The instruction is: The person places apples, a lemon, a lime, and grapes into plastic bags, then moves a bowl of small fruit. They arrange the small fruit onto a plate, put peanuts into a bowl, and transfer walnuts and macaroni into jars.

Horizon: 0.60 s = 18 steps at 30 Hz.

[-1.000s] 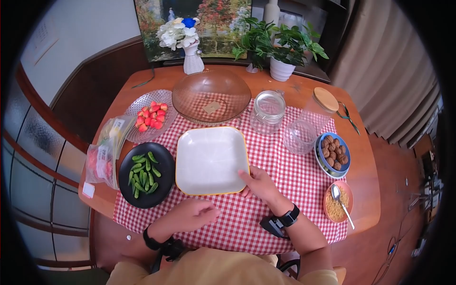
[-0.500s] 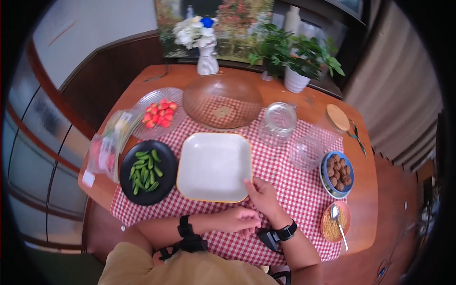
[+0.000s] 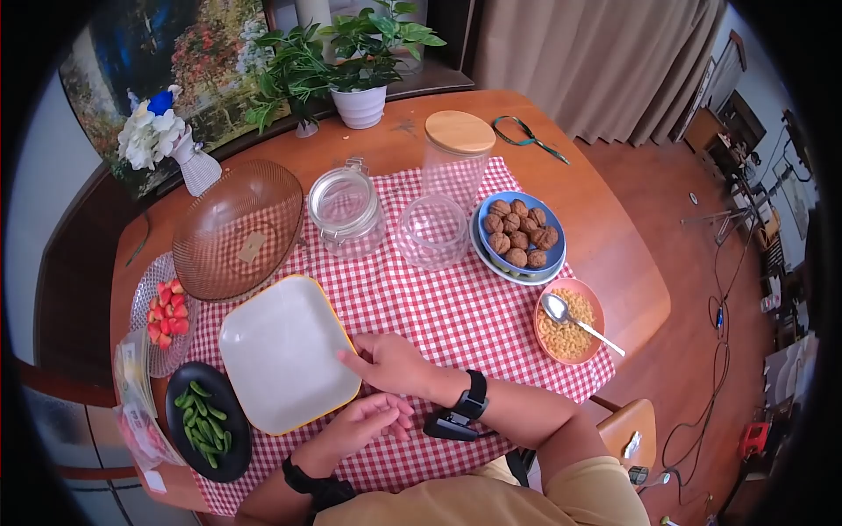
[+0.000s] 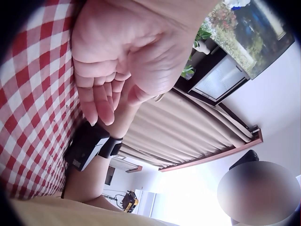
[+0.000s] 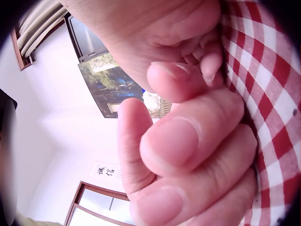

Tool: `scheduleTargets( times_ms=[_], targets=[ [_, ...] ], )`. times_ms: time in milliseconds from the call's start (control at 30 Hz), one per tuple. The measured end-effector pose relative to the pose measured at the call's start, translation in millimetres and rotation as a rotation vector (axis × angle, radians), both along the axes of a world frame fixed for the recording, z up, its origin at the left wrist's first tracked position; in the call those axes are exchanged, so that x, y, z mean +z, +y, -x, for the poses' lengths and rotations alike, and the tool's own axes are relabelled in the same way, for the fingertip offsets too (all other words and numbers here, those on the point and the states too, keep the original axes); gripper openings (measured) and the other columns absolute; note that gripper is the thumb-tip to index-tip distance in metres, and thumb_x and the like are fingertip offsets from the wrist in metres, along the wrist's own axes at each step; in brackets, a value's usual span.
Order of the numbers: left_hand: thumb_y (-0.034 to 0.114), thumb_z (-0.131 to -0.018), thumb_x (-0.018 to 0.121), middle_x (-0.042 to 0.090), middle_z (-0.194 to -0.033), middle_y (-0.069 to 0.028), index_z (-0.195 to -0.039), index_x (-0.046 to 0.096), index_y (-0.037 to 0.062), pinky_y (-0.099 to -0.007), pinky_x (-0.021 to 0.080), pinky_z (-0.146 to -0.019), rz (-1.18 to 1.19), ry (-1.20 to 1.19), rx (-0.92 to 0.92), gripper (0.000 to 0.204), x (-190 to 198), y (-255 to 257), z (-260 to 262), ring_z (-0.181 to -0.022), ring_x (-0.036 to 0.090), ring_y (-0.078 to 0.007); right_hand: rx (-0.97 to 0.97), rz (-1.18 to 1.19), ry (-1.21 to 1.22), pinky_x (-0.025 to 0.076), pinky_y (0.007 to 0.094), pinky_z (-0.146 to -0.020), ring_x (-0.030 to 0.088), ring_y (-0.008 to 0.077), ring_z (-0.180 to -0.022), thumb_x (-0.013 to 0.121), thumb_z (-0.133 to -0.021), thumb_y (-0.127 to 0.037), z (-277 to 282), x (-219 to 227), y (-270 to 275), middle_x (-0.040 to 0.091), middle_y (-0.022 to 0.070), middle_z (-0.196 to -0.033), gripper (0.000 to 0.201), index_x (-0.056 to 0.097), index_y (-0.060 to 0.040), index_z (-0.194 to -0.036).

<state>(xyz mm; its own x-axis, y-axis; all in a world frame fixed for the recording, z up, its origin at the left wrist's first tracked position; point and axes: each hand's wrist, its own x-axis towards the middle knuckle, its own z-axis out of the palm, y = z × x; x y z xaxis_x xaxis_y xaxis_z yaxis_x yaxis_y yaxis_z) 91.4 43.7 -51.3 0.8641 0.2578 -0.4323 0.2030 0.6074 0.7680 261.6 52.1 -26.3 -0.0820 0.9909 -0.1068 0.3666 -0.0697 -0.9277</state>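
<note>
In the head view, my right hand [image 3: 395, 361] is at the near right corner of a white square dish [image 3: 285, 355] with a yellow rim. Its thumb laps over the rim and its other fingers curl on the outside. The dish has nothing in it and lies on a red checked cloth [image 3: 421, 311]. My left hand [image 3: 373, 422] hovers just below the right one, holding nothing. The left wrist view shows the left palm [image 4: 127, 52] with fingers loosely bent. In the right wrist view, left fingers [image 5: 174, 146] loom large, partly hiding the right hand [image 5: 188, 28].
A black plate [image 3: 182, 438] of small green vegetables and a glass plate of strawberries [image 3: 167, 313] stand left. Behind are a brown glass bowl [image 3: 210, 272] and clear jars [image 3: 346, 215]. Walnuts [image 3: 517, 232] and a pink bowl [image 3: 589, 302] with a spoon are right.
The head view has turned to the right. My left hand has moved over beside the right hand and turned its palm up. The right hand has stayed at the dish's corner.
</note>
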Motion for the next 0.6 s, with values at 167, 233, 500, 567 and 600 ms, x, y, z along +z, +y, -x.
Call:
scheduleTargets(
  times_ms=[167,233,500,567,600],
  targets=[
    [0.02,-0.102,0.043,0.059,-0.102,-0.0103,-0.117,0.052,-0.0024,-0.0312,0.051,-0.084,0.032,-0.015,0.001,0.029,3.6,1.5,-0.6,-0.091,0.062,-0.0169,0.021,0.033,0.0,0.05,0.0382,-0.063,0.064,0.0302,-0.067,0.052,-0.093,-0.038,-0.4,-0.1,0.8,0.066,0.015,-0.075,0.038,0.066,-0.004,-0.099],
    [0.02,-0.102,0.042,0.059,-0.102,-0.0103,-0.117,0.052,-0.0025,-0.0314,0.05,-0.084,0.062,-0.031,0.011,0.029,2.3,1.9,-0.3,-0.092,0.061,-0.0169,-0.014,-0.063,0.016,0.045,0.0319,-0.051,0.058,0.0163,-0.053,0.054,-0.094,-0.042,1.0,-7.0,0.1,0.061,0.0099,-0.062,0.044,0.062,0.001,-0.085],
    [0.018,-0.102,0.039,0.057,-0.104,-0.0097,-0.116,0.052,-0.0018,-0.0327,0.05,-0.085,0.188,-0.121,0.03,0.028,-1.8,4.5,0.9,-0.09,0.059,-0.0165,-0.081,0.133,0.403,0.043,0.0168,-0.053,0.053,0.0036,-0.059,0.056,-0.096,-0.035,-34.3,33.8,-3.9,0.057,-0.003,-0.07,0.029,0.061,-0.0058,-0.096],
    [0.018,-0.102,0.039,0.057,-0.103,-0.0088,-0.115,0.052,-0.0018,-0.0329,0.05,-0.085,0.202,-0.141,0.053,0.027,-1.1,4.0,1.5,-0.09,0.058,-0.0162,-0.173,-0.039,0.274,0.044,0.0179,-0.055,0.053,0.0038,-0.061,0.057,-0.096,-0.03,-55.8,52.3,-22.0,0.058,-0.0029,-0.071,0.025,0.06,-0.0052,-0.096],
    [0.017,-0.102,0.038,0.057,-0.103,-0.008,-0.115,0.052,-0.0018,-0.0328,0.05,-0.085,0.196,-0.14,0.053,0.027,-0.6,4.2,0.8,-0.09,0.058,-0.0158,-0.215,-0.052,0.254,0.044,0.0183,-0.056,0.053,0.0038,-0.062,0.057,-0.096,-0.028,-66.7,57.7,-35.3,0.058,-0.003,-0.071,0.023,0.06,-0.005,-0.095]
  ],
)
